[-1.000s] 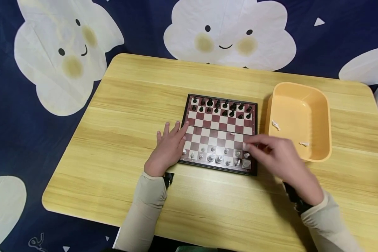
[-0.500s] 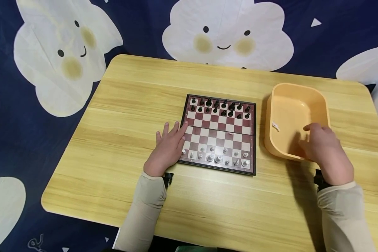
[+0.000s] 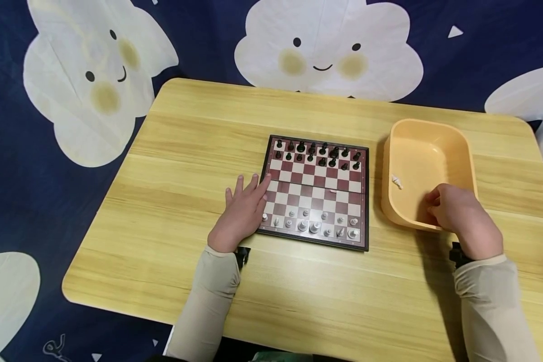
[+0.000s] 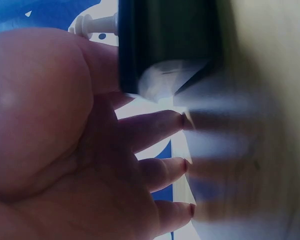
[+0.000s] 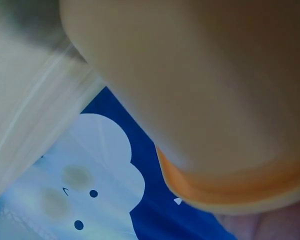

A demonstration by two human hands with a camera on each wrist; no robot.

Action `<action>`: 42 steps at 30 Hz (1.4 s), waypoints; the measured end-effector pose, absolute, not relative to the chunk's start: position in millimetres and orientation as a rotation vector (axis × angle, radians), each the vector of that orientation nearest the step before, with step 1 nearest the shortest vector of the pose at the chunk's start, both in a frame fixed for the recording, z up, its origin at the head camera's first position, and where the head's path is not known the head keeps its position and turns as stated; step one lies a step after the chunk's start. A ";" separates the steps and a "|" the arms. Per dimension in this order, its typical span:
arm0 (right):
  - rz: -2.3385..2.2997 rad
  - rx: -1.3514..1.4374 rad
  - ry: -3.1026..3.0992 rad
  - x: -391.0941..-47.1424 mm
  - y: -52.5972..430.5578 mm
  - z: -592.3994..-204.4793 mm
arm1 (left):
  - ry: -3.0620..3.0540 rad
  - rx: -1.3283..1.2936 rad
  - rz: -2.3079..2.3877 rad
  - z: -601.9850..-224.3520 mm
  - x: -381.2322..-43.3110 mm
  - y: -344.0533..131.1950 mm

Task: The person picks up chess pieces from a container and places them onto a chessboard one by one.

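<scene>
A folding chessboard (image 3: 296,177) lies mid-table, black pieces (image 3: 300,147) lined up on its far rows and white pieces (image 3: 314,227) on its near rows. My left hand (image 3: 239,219) rests at the board's left edge with straight, spread fingers, the index fingertip on the border. In the left wrist view, one white chess piece (image 4: 96,24) shows above the palm. My right hand (image 3: 460,215) reaches into the orange bin (image 3: 386,193), thumb and index fingertips pinching low near its front wall; the white chess piece there is hidden by the fingers.
Another white chess piece (image 3: 396,182) lies in the bin by its left wall. A small pale object (image 3: 333,191) lies on the board near the fold. Wooden tabletop (image 3: 317,296) surrounds board and bin, with a cloud-print cloth (image 3: 208,40) behind.
My right hand has gone from the board's right side into the bin, and its fingers have closed over the piece that lay there. My left hand stays put.
</scene>
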State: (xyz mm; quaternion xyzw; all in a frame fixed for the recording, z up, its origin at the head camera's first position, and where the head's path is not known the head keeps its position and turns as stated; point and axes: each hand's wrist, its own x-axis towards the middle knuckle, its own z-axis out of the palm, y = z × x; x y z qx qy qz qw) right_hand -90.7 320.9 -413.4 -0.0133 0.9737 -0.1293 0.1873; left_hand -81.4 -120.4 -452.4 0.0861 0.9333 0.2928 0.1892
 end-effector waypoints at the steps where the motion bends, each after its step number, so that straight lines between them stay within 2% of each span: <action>1: -0.366 -0.038 2.753 -90.8 320.8 -414.1 | 2.624 0.242 0.823 -452.3 -81.3 -120.4; 8: -0.490 -0.013 2.920 -89.5 311.9 -415.5 | 2.621 0.235 0.827 -452.4 -81.2 -120.8; 15: -0.952 0.124 3.165 -82.0 285.9 -397.8 | 2.628 0.246 0.829 -452.9 -80.8 -120.6; 20: -1.377 -0.165 3.084 -71.2 252.4 -384.5 | 2.632 0.241 0.832 -452.9 -80.5 -121.3; 26: -1.375 -0.568 2.973 -58.6 213.1 -382.3 | 2.631 0.238 0.834 -451.8 -80.5 -121.4; 32: -1.266 -0.683 2.915 -54.5 189.7 -387.2 | 2.631 0.238 0.830 -453.8 -81.2 -121.1; 42: -1.093 -0.817 2.835 -66.8 164.1 -404.1 | 2.632 0.253 0.832 -453.3 -81.0 -121.4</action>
